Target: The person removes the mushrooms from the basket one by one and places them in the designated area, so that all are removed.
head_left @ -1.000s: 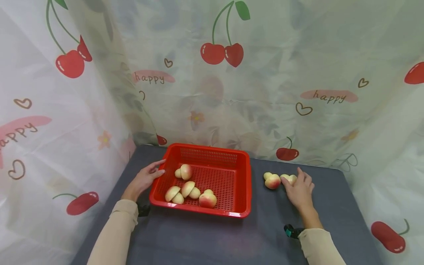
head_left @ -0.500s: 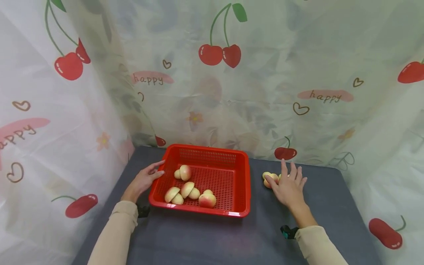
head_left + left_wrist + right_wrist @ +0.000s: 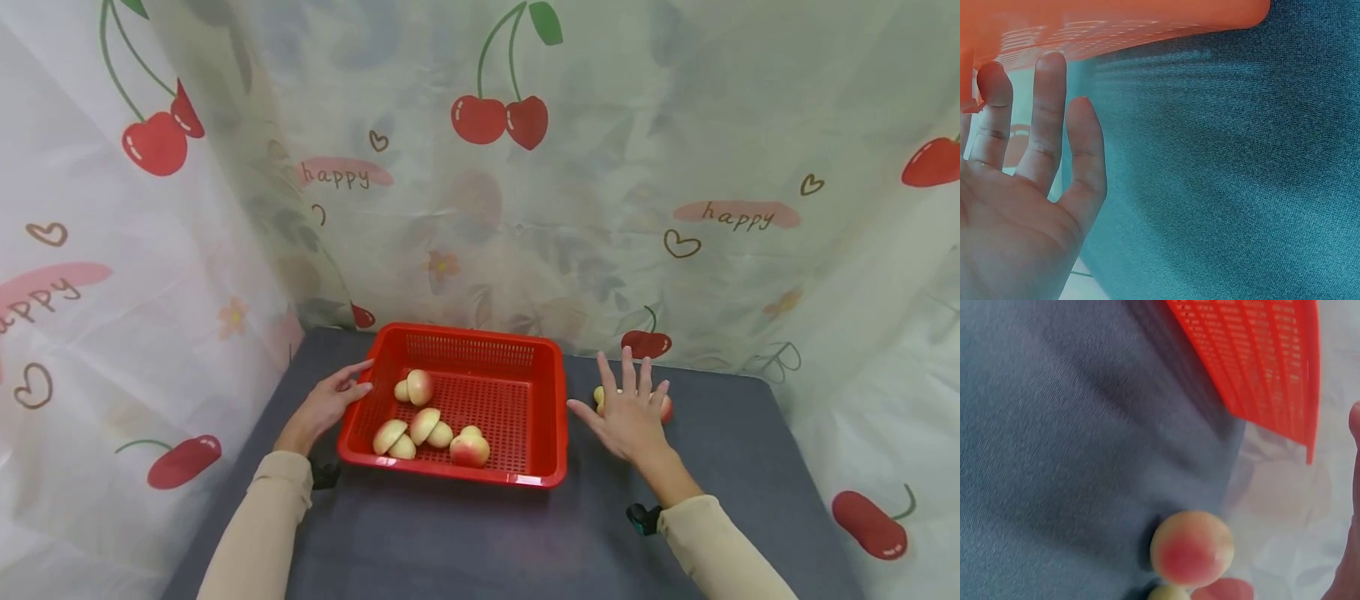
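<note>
Head view: toy mushrooms [image 3: 1191,548] lie at the red basket's [image 3: 465,474] 3 o'clock, partly hidden by the nearer right hand [image 3: 630,418], fingers spread wide; long axes and contact cannot be told. Left hand [image 3: 322,415], fingers parted, touches the basket's 9 o'clock rim. Versus 0.5 s ago, right hand shifted toward 9 o'clock, baring a red cap [image 3: 667,409].

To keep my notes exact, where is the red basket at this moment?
In the head view, the red basket stands on the dark table, between the left hand at its left rim and the right hand.
</note>
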`<control>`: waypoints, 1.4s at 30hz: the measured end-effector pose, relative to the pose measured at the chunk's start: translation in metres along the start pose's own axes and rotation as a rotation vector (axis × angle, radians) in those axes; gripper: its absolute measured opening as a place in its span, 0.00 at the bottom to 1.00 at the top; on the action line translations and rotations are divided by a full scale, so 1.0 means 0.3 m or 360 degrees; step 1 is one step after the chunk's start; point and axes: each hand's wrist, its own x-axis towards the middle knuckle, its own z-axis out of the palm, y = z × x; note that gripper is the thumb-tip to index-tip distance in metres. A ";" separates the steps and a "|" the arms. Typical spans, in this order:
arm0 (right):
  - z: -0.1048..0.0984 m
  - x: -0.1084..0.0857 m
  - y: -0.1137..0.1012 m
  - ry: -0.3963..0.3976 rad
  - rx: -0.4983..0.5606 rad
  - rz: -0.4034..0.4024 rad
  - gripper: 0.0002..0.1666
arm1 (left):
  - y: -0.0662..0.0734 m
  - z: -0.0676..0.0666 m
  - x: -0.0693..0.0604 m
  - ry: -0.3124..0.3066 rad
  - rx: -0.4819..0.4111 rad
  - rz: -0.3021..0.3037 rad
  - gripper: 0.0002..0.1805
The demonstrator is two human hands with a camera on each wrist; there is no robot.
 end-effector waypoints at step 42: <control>-0.057 0.059 -0.367 -0.0269 -0.0005 -0.0702 0.59 | 0.004 0.001 -0.004 0.0014 -0.0012 -0.0024 0.32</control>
